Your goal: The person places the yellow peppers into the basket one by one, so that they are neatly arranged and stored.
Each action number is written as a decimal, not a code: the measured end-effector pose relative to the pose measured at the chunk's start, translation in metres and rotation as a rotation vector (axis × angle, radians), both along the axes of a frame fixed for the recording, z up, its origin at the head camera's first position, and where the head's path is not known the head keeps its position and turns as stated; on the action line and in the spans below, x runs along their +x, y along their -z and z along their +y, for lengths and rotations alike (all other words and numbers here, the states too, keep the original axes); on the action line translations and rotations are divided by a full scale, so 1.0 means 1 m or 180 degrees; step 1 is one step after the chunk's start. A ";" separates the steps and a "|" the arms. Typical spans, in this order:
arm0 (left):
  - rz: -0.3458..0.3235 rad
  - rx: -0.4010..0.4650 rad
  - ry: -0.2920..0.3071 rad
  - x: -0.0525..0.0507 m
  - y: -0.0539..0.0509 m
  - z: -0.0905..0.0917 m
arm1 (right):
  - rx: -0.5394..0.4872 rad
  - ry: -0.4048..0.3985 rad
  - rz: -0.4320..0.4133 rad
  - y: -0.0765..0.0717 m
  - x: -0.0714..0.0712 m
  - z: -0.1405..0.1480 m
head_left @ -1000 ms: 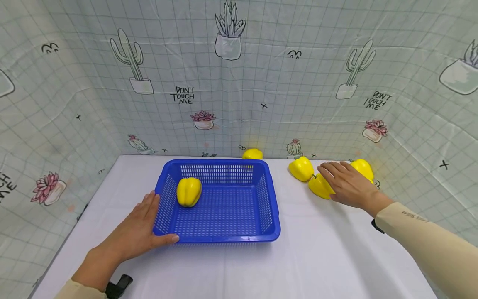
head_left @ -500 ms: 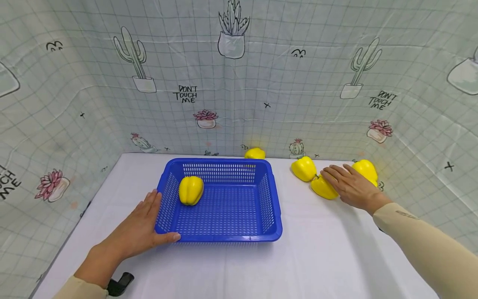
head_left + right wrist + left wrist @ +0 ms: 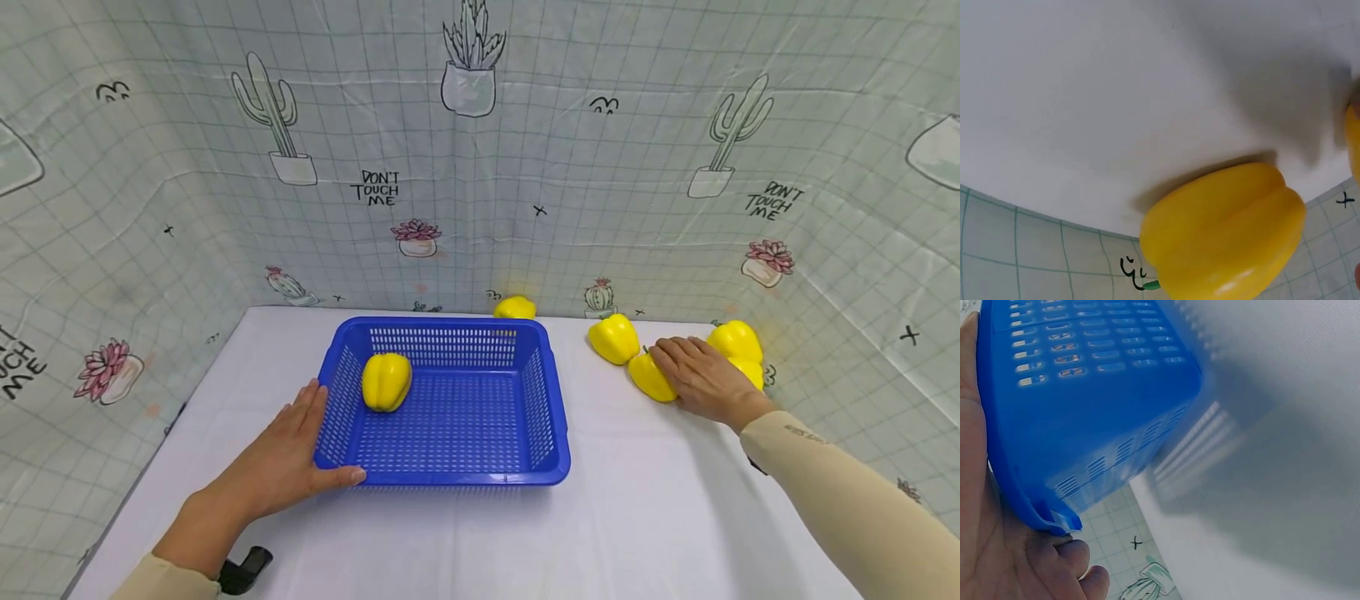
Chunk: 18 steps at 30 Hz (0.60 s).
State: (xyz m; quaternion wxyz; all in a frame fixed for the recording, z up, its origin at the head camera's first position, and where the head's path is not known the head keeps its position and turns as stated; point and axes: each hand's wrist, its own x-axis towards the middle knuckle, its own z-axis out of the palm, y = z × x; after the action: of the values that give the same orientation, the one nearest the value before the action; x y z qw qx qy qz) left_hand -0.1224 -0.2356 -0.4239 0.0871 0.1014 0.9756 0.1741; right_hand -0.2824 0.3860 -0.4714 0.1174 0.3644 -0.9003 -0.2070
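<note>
My left hand (image 3: 277,454) rests on the left front corner of a blue plastic basket (image 3: 450,479), fingers straight along the left rim and thumb on the front rim. The left wrist view has the basket's slotted wall (image 3: 1097,419) beside the palm. One yellow bell pepper (image 3: 386,382) lies in the basket's left part. At the right, my right hand (image 3: 705,379) grips another yellow bell pepper (image 3: 649,379), whose right part the hand hides. In the right wrist view, fingers touch a yellow pepper (image 3: 1354,140) at the right edge.
A yellow pepper (image 3: 613,338) lies left of my right hand. Two more peppers, one behind (image 3: 737,340) and one in front (image 3: 750,370), sit to its right. Another pepper (image 3: 515,307) shows behind the basket. A patterned cloth (image 3: 480,167) stands behind the white table (image 3: 517,542).
My right hand has come down slightly onto the pepper, and its fingers have bent around it. The left hand stays on the basket. The head view has shifted a little.
</note>
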 end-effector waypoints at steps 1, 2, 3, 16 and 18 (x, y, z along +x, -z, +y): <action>0.0010 -0.0004 0.0001 0.000 0.000 0.000 | -0.0042 0.0013 0.0023 0.001 0.000 -0.001; 0.0010 -0.0007 -0.0002 0.000 0.000 0.000 | -0.0090 0.0047 0.0024 0.002 0.001 -0.002; 0.0023 -0.0009 -0.0001 0.000 0.000 0.000 | -0.0144 0.0095 -0.0002 0.003 0.002 -0.003; -0.0023 0.0053 -0.0057 -0.001 0.001 0.000 | -0.0435 0.0726 -0.0611 0.001 0.006 -0.022; -0.0036 0.0067 -0.0058 -0.001 0.001 0.000 | -0.0465 0.0775 -0.0667 0.001 0.006 -0.023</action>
State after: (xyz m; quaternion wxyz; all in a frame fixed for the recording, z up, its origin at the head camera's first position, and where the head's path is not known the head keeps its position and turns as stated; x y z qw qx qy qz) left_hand -0.1229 -0.2352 -0.4248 0.0899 0.0925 0.9741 0.1857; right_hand -0.2760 0.3631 -0.4726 0.0232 0.2628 -0.9577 -0.1146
